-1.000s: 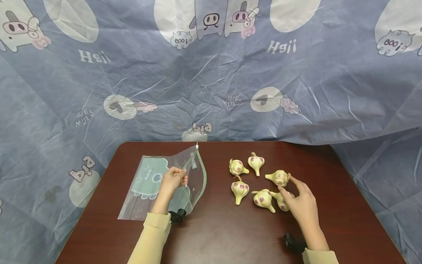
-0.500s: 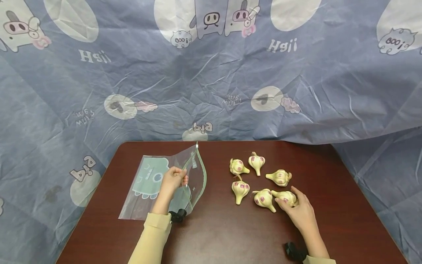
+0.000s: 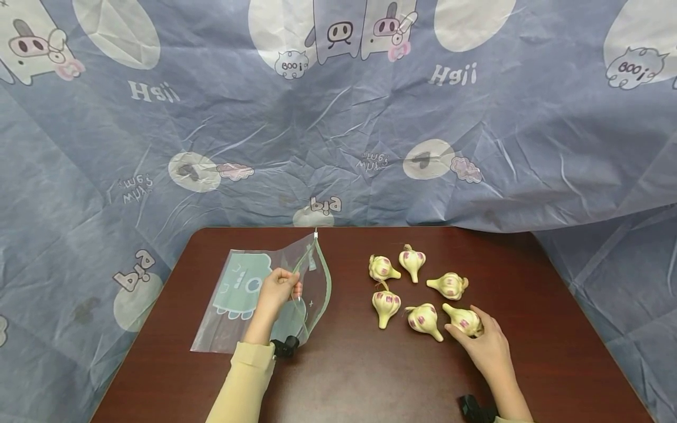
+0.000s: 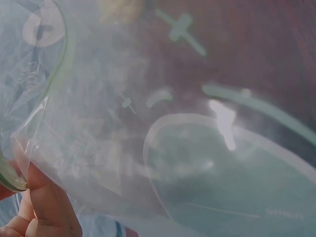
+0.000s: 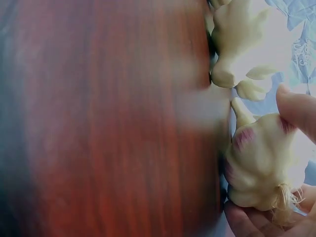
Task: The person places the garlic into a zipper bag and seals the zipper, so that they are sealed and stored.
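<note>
My left hand (image 3: pixel 278 289) pinches the edge of a clear zip bag (image 3: pixel 314 294) with a green cartoon print. The bag's mouth gapes toward the right, its green seal strip bowed outward. In the left wrist view, the thumb and fingers (image 4: pixel 47 202) grip the film by the green seal. My right hand (image 3: pixel 489 343) holds a garlic bulb (image 3: pixel 465 321) between thumb and fingers, low at the table. In the right wrist view, this bulb (image 5: pixel 261 158) shows purple streaks and a root tuft, with fingers beneath and the thumb above it.
Several other garlic bulbs lie on the dark red table (image 3: pixel 359 376): one (image 3: pixel 425 320) just left of the held bulb, one (image 3: pixel 449 285) behind it, others (image 3: pixel 386 302) farther left. A blue printed cloth (image 3: pixel 338 129) hangs behind the table.
My right hand has come down from near the back-right bulb to the front-right one and gripped it. That bulb has shifted slightly right, away from its neighbour. The left hand stays put.
</note>
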